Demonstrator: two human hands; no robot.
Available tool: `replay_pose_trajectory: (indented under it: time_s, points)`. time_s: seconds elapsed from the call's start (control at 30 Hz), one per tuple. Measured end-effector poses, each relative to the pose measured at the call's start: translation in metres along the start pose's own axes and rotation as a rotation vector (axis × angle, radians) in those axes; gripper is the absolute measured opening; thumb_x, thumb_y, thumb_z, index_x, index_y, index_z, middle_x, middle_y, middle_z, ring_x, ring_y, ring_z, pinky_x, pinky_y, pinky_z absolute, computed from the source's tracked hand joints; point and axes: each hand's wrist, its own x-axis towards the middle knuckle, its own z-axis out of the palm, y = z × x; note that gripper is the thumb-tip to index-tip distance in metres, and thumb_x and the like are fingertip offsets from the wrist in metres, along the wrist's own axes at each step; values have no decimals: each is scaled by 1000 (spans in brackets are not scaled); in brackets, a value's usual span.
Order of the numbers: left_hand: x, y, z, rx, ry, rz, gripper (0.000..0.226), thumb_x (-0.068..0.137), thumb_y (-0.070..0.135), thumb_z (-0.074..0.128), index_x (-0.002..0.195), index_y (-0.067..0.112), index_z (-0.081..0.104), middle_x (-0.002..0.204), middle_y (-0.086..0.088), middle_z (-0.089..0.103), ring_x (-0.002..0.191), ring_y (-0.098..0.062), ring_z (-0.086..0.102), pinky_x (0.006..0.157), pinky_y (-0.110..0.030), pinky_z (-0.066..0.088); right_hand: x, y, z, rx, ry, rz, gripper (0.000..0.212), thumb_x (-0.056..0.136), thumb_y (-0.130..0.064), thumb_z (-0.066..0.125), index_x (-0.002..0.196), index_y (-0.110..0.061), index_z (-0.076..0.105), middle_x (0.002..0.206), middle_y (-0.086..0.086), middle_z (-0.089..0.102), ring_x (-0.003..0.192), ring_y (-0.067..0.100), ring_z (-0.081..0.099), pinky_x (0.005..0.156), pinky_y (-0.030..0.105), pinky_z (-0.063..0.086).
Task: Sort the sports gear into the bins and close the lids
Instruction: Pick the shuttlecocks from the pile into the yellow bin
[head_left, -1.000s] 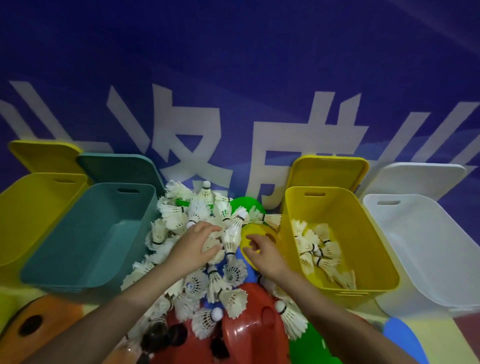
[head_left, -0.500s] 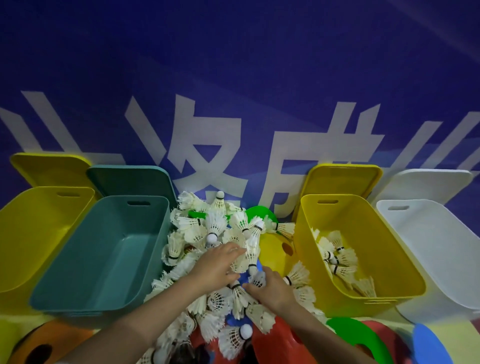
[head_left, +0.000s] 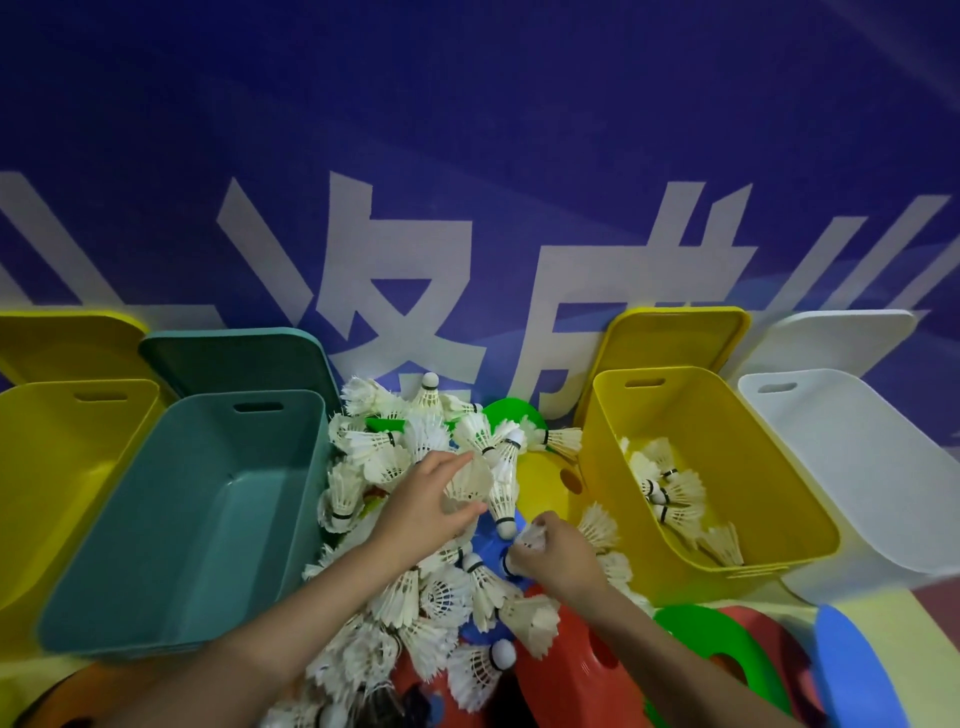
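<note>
Since 0.5 s ago your left hand (head_left: 426, 499) has lifted a feather shuttlecock (head_left: 470, 480) off the heap, and your right hand (head_left: 558, 553) has slid twd the yellow bin w/ another one pinched.

L forearm comes in from bottom left, angled up-right over the pile; wrist roughly straight, back of hand facing you, thumb and fingers curled round the shuttle's skirt, feathers fanned out to the right past the fingertips. R forearm enters from bottom right, angled up-left; hand lower and nearer you than the L one, fingers bunched, pinching a small shuttlecock (head_left: 531, 535) at their tips, just above a blue disc (head_left: 493, 540). Hands near each other, not touching.

Shuttlecock pile (head_left: 415, 587) sits between the teal bin (head_left: 182, 519) and the right yellow bin (head_left: 727, 551), lying over flat cones: green (head_left: 511, 413), yellow (head_left: 543, 480), red (head_left: 576, 670). Right yellow bin holds several shuttles (head_left: 670, 488) along its floor. Teal bin, far-left yellow bin (head_left: 57, 467) and white bin (head_left: 857, 467) show bare insides. All four lids stand propped open vs the blue banner (head_left: 467, 156): teal lid (head_left: 234, 358), yellow lid (head_left: 675, 338), white lid (head_left: 841, 338), left yellow lid (head_left: 67, 343). More discs, green (head_left: 727, 644) and blue (head_left: 852, 670), lie bottom right.
</note>
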Motion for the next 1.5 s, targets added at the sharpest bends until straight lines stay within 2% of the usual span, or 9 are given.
replay_pose_trajectory:
  time_s: [0.07, 0.23, 0.4, 0.53, 0.67, 0.73, 0.93, 1.27, 1.5]
  points:
    - [2, 8, 1, -35, 20, -24, 68, 85, 44, 65, 144, 28, 37, 136, 9, 41, 125, -8, 41, 104, -26, 36, -4, 6, -13, 1, 44, -16, 56, 84, -49, 58, 129, -16, 48, 105, 3, 63, 86, 18, 61, 61, 29, 43]
    - [10, 33, 7, -132, 77, -71, 63, 85, 36, 67, 141, 27, 39, 139, 8, 40, 128, -9, 39, 98, -20, 31, -14, 20, -52, 169, 78, -32, 68, 86, -52, 61, 140, -17, 41, 140, 4, 50, 123, 22, 51, 92, 31, 44]
    - [21, 64, 20, -169, 120, -47, 58, 84, 32, 69, 136, 23, 46, 133, 7, 45, 119, -5, 42, 94, -18, 31, -22, 38, -96, 313, 183, -64, 67, 84, -45, 67, 140, -17, 44, 132, 3, 54, 115, 19, 55, 85, 29, 46]
    - [37, 93, 38, -164, 123, -20, 56, 83, 37, 70, 134, 25, 49, 131, 6, 49, 121, -9, 47, 94, -22, 36, -21, 61, -134, 412, 277, -87, 49, 83, -39, 70, 124, -17, 57, 109, 0, 64, 97, 11, 60, 73, 23, 46]
    - [53, 121, 62, -205, 126, -45, 56, 83, 42, 68, 134, 27, 50, 129, 5, 51, 118, -12, 48, 95, -29, 44, -7, 110, -176, 450, 306, 2, 43, 84, -39, 69, 118, -15, 61, 103, 3, 67, 93, 18, 64, 79, 34, 51]
    - [59, 134, 75, -238, 118, -54, 56, 83, 41, 68, 134, 27, 49, 127, 6, 50, 117, -11, 48, 92, -26, 43, 6, 139, -192, 413, 279, 66, 49, 83, -43, 68, 122, -14, 60, 107, 7, 67, 95, 23, 65, 83, 39, 52]
    - [71, 155, 113, -262, 109, -105, 59, 85, 39, 68, 137, 25, 47, 130, 13, 44, 119, 1, 37, 93, -19, 30, 44, 188, -213, 194, 125, 95, 53, 83, -39, 70, 125, -11, 55, 107, 6, 64, 91, 19, 58, 73, 29, 42]
    - [80, 151, 135, -313, 213, -238, 57, 84, 34, 69, 136, 22, 49, 132, 6, 47, 121, -5, 41, 101, -28, 40, 104, 195, -176, -277, -312, -75, 57, 81, -37, 71, 128, -14, 50, 126, 9, 58, 111, 23, 55, 84, 27, 44]
    - [81, 148, 139, -404, 300, -333, 51, 85, 32, 69, 132, 28, 51, 130, 11, 47, 119, -2, 42, 86, -10, 37, 128, 207, -154, -477, -403, -209, 74, 71, -51, 72, 134, -21, 48, 130, 4, 55, 115, 21, 53, 93, 31, 45]
